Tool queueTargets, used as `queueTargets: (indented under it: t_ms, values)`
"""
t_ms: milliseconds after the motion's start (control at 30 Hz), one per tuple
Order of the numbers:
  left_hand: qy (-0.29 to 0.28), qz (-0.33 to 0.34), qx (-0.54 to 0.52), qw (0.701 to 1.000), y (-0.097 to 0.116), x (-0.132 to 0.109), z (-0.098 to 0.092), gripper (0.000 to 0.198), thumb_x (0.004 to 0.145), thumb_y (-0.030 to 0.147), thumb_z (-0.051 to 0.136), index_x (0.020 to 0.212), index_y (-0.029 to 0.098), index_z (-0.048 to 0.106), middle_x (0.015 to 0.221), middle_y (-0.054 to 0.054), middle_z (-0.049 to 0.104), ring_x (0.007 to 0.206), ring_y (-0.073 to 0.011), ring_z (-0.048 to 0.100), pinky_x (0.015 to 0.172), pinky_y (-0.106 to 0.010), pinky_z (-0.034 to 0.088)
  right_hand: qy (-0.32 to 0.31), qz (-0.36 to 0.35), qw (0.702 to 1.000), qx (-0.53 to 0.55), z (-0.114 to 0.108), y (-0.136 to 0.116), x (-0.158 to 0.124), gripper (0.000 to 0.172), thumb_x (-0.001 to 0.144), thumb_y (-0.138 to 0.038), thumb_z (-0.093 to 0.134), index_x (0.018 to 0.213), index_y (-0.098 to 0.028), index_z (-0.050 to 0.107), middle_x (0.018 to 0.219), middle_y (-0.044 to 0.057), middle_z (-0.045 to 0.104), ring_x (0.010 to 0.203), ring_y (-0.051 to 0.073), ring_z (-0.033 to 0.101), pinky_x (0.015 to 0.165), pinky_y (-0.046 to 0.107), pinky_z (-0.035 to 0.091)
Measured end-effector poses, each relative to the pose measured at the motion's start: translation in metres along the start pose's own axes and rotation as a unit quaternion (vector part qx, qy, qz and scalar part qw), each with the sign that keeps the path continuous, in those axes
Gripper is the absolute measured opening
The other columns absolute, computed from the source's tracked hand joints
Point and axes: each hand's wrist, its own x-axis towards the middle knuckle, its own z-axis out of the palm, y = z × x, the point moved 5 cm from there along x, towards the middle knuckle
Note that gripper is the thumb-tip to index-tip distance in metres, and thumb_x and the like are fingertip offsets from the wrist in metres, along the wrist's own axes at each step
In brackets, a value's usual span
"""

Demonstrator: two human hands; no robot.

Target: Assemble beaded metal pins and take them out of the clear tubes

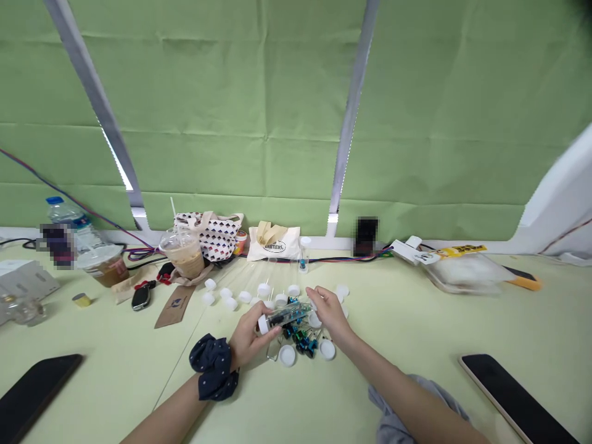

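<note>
My left hand [252, 336] is wrapped round a clear plastic tube [287, 315], which lies nearly level with its white cap end to the left. Dark and blue pieces show inside it. At the tube's right end, my right hand [327, 309] has its fingers drawn together; what they pinch is too small to tell. Below the tube lies a pile of small blue, green and black pieces with thin stems [303, 339]. Loose white caps [287, 355] surround the pile. Behind my hands, several clear tubes with white caps [263, 290] lie side by side.
One capped tube [303, 256] stands upright at the back. Further left are a drink cup [185, 253], a patterned bag [217, 234], a brown card [174, 306] and keys [142, 296]. A phone [513, 394] lies right; a dark device [39, 391] lies left. A plastic package [465, 271] sits back right.
</note>
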Motion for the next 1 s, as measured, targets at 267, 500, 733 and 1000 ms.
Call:
queueTargets:
  t_ms: [267,500,733,1000]
  values:
    - [-0.013,-0.064,-0.098,0.993,0.001,0.001,0.007,0.035,0.084,0.042,0.055,0.063,0.016,0.045,0.058,0.003,0.039,0.056,-0.0099,0.036,0.054,-0.023,0.028,-0.017,-0.093,0.995,-0.041,-0.004,-0.011,-0.003,0.041,0.084,-0.048,0.053,0.060,-0.020,0.037,0.052,-0.007,0.025,0.049,0.008,0.024,0.046,0.023,0.018]
    - [-0.044,-0.241,-0.302,0.922,-0.024,0.001,0.015,0.051,0.080,0.060,0.050,0.054,0.015,0.046,0.043,0.005,0.032,0.041,-0.0066,0.026,0.042,-0.023,0.015,-0.096,-0.162,0.981,-0.052,-0.001,-0.019,-0.007,0.025,0.087,-0.044,0.052,0.081,-0.019,0.050,0.060,-0.005,0.041,0.053,0.010,0.037,0.051,0.022,0.029]
    - [-0.019,-0.310,-0.461,0.832,-0.035,0.001,0.013,0.052,0.082,0.055,0.046,0.048,0.016,0.042,0.039,0.006,0.027,0.033,-0.0046,0.021,0.037,-0.022,0.008,-0.152,-0.232,0.960,-0.047,-0.001,-0.028,-0.008,0.022,0.087,-0.035,0.056,0.104,-0.022,0.054,0.098,0.004,0.057,0.083,0.015,0.056,0.074,0.027,0.045]
    - [-0.028,-0.316,-0.430,0.845,-0.033,0.002,0.012,0.053,0.080,0.056,0.047,0.045,0.016,0.043,0.039,0.004,0.029,0.034,-0.0053,0.024,0.036,-0.022,0.009,-0.265,-0.279,0.915,-0.117,0.007,-0.031,-0.013,0.023,0.090,-0.030,0.052,0.110,-0.022,0.062,0.111,0.008,0.055,0.107,0.020,0.053,0.096,0.036,0.041]
